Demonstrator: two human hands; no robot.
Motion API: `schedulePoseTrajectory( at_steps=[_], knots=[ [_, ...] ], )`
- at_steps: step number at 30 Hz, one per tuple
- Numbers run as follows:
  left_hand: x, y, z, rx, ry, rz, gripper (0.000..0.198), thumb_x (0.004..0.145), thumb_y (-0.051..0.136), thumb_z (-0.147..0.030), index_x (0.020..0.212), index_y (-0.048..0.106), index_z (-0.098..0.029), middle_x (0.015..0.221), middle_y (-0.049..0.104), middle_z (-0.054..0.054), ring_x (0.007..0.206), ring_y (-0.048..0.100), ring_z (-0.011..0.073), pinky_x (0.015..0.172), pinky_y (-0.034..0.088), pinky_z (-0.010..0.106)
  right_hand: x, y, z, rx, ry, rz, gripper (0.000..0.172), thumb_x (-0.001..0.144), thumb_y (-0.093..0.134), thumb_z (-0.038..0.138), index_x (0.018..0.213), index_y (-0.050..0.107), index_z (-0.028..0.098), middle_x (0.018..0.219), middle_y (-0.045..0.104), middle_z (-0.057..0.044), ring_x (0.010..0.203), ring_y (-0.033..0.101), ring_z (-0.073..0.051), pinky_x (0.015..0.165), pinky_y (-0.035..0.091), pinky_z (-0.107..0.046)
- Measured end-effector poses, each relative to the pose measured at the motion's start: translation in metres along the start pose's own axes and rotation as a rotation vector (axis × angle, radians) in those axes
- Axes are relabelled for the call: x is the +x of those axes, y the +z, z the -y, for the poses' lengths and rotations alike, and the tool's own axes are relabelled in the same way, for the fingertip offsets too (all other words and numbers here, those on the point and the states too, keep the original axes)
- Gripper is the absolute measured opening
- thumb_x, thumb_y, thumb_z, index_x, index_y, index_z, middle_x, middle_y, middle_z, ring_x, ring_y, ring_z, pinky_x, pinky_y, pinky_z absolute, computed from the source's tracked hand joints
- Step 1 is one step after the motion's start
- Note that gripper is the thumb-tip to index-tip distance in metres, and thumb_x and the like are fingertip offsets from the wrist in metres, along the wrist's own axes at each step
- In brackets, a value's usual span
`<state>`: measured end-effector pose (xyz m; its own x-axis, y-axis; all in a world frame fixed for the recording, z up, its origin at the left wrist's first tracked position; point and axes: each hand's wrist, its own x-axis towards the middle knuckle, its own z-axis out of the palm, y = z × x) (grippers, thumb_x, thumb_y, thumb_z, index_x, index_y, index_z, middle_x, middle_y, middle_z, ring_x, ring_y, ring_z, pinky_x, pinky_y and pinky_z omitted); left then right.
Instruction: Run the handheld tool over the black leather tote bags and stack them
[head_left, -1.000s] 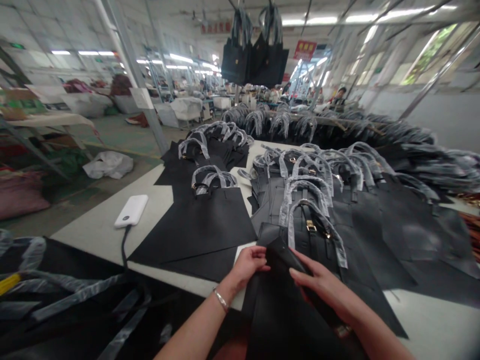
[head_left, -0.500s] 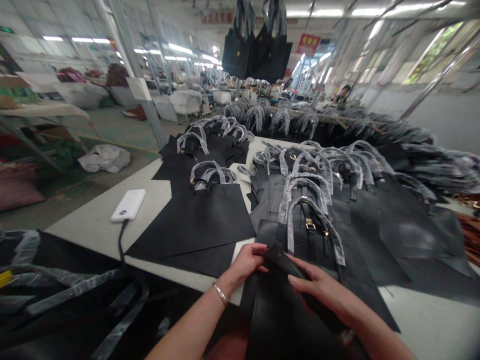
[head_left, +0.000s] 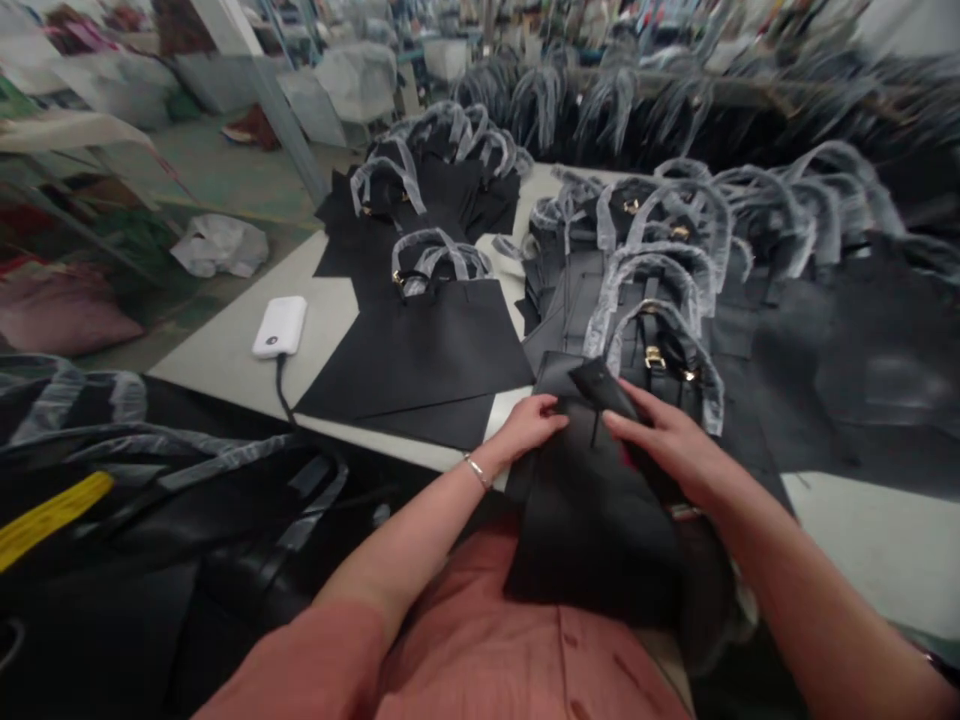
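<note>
At the near edge of the counter [head_left: 877, 550], the black piece [head_left: 592, 530] is grasped by the right hand [head_left: 667, 435]; beside its upper part is held the left hand [head_left: 532, 425], whose grip cannot be told.

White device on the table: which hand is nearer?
Left. The left hand is right of the white device and nearer the camera; the right hand is farther right.
</note>
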<state>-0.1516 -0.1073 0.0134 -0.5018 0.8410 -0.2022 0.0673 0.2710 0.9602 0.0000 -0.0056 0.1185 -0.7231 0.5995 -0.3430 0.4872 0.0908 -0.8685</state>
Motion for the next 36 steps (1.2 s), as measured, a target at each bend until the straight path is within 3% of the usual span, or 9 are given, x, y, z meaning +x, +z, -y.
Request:
schedulePoseTrajectory(
  at_steps=[4, 9, 13, 19, 23, 26, 32, 36],
  knots=[
    [0.011, 0.015, 0.001, 0.256, 0.122, -0.227, 0.022, 0.085, 0.054, -0.023, 0.065, 0.057, -0.014, 0.063, 0.054, -0.002, 0.064, 0.047, 0.0116, 0.06, 0.032, 0.022, -0.01, -0.018, 0.0, -0.001, 0.044, -0.015, 0.072, 0.074, 0.07, 0.043, 0.14, 0.046, 0.026, 0.058, 0.063, 0.003, 0.045, 0.055, -0.014, 0.042, 0.042, -0.023],
    [0.029, 0.016, 0.001, 0.18, 0.168, -0.477, 0.025, 0.087, 0.051, -0.022, 0.063, 0.049, -0.016, 0.06, 0.046, -0.004, 0.061, 0.041, 0.0108, 0.059, 0.028, 0.021, -0.054, -0.055, -0.013, 0.031, 0.107, -0.129, 0.077, 0.073, 0.071, 0.048, 0.141, 0.043, 0.027, 0.056, 0.062, 0.002, 0.048, 0.058, -0.018, 0.041, 0.044, -0.025],
    [0.041, 0.008, -0.001, 0.176, 0.188, -0.558, 0.029, 0.086, 0.052, -0.02, 0.059, 0.043, -0.018, 0.057, 0.043, -0.005, 0.059, 0.038, 0.0112, 0.058, 0.027, 0.022, -0.091, -0.084, -0.031, 0.071, 0.29, -0.23, 0.075, 0.07, 0.071, 0.054, 0.137, 0.045, 0.032, 0.058, 0.063, 0.001, 0.045, 0.056, -0.018, 0.035, 0.04, -0.023],
    [0.047, 0.007, -0.001, 0.23, 0.2, -0.614, 0.028, 0.085, 0.052, -0.021, 0.059, 0.042, -0.019, 0.059, 0.047, -0.003, 0.059, 0.04, 0.0122, 0.06, 0.028, 0.023, -0.141, -0.109, -0.071, 0.094, 0.431, -0.349, 0.074, 0.064, 0.071, 0.058, 0.129, 0.053, 0.026, 0.058, 0.062, -0.004, 0.049, 0.057, -0.022, 0.037, 0.042, -0.027],
    [0.048, 0.009, -0.001, 0.269, 0.221, -0.617, 0.027, 0.085, 0.049, -0.023, 0.059, 0.043, -0.019, 0.058, 0.047, -0.003, 0.059, 0.041, 0.0126, 0.06, 0.029, 0.024, -0.175, -0.11, -0.094, 0.161, 0.488, -0.453, 0.077, 0.063, 0.074, 0.057, 0.13, 0.052, 0.025, 0.071, 0.067, -0.003, 0.056, 0.059, -0.019, 0.044, 0.047, -0.025],
    [0.049, 0.011, 0.0, 0.308, 0.233, -0.623, 0.025, 0.084, 0.049, -0.025, 0.06, 0.045, -0.019, 0.059, 0.048, -0.002, 0.06, 0.042, 0.0132, 0.061, 0.03, 0.024, -0.197, -0.103, -0.104, 0.241, 0.504, -0.47, 0.08, 0.067, 0.075, 0.052, 0.137, 0.045, 0.025, 0.069, 0.065, 0.001, 0.053, 0.057, -0.015, 0.046, 0.046, -0.023],
    [0.049, 0.014, 0.005, 0.405, 0.29, -0.625, 0.024, 0.086, 0.046, -0.029, 0.065, 0.05, -0.019, 0.063, 0.052, -0.001, 0.063, 0.046, 0.0149, 0.064, 0.034, 0.025, -0.229, -0.089, -0.122, 0.381, 0.547, -0.425, 0.08, 0.074, 0.072, 0.049, 0.143, 0.038, 0.024, 0.071, 0.065, 0.001, 0.054, 0.057, -0.013, 0.048, 0.046, -0.023],
    [0.048, 0.015, 0.007, 0.435, 0.308, -0.638, 0.024, 0.086, 0.047, -0.031, 0.066, 0.05, -0.019, 0.064, 0.052, 0.0, 0.065, 0.047, 0.0158, 0.066, 0.036, 0.025, -0.235, -0.081, -0.135, 0.468, 0.546, -0.356, 0.083, 0.075, 0.071, 0.049, 0.145, 0.034, 0.022, 0.068, 0.063, 0.003, 0.051, 0.054, -0.012, 0.046, 0.045, -0.022]
  ],
)
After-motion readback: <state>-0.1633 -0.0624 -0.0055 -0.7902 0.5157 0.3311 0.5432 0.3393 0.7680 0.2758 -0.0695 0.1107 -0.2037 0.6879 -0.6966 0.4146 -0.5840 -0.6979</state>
